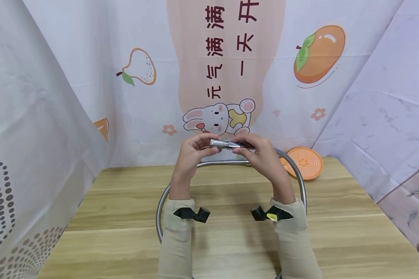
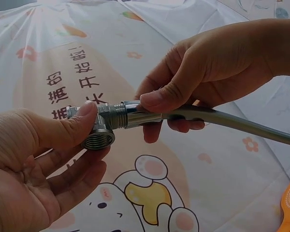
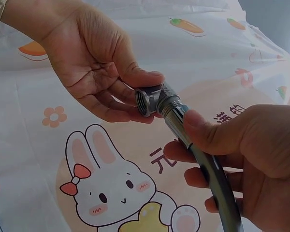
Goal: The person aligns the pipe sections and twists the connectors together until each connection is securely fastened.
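Above the back of the table, my left hand pinches a silver threaded tee fitting between thumb and fingers. One open threaded mouth of the fitting faces downward in the left wrist view. My right hand grips the chrome end nut of a grey metal shower hose. The nut sits in line against the fitting's threaded end, with some thread showing between them. From the right hand the hose arcs right, then loops around under both forearms.
An orange perforated shower head lies at the table's back right, its handle partly behind the right hand. The hose's far end lies near it. A printed cloth hangs behind the wooden table.
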The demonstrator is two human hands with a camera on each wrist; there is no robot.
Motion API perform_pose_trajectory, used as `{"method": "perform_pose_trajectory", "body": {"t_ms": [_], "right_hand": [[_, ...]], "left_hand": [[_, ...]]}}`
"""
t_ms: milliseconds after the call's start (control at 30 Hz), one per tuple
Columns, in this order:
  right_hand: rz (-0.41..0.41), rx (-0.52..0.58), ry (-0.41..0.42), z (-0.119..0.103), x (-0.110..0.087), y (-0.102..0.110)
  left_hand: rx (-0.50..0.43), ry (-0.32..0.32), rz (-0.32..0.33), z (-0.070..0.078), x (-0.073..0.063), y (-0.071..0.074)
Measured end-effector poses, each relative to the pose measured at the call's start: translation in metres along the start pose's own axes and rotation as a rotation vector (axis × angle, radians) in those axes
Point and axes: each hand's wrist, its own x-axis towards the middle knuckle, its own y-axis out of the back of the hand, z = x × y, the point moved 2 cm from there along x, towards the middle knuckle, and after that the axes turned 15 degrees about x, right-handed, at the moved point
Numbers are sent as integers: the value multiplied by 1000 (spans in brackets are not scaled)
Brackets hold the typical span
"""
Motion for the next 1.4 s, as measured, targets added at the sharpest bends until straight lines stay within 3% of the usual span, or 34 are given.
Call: {"method": "perform_pose_trajectory", "body": {"t_ms": [400,700,1400], "right_hand": [[-32,11,-35,3,0,2],[-33,58,27,3,4,1],[-22,28,8,1,0,3]], "left_hand": [[-2,2,-4,2,0,0],[-2,-12,20,5,-1,2],[-22,-6,-5,4,-3,0]]}}
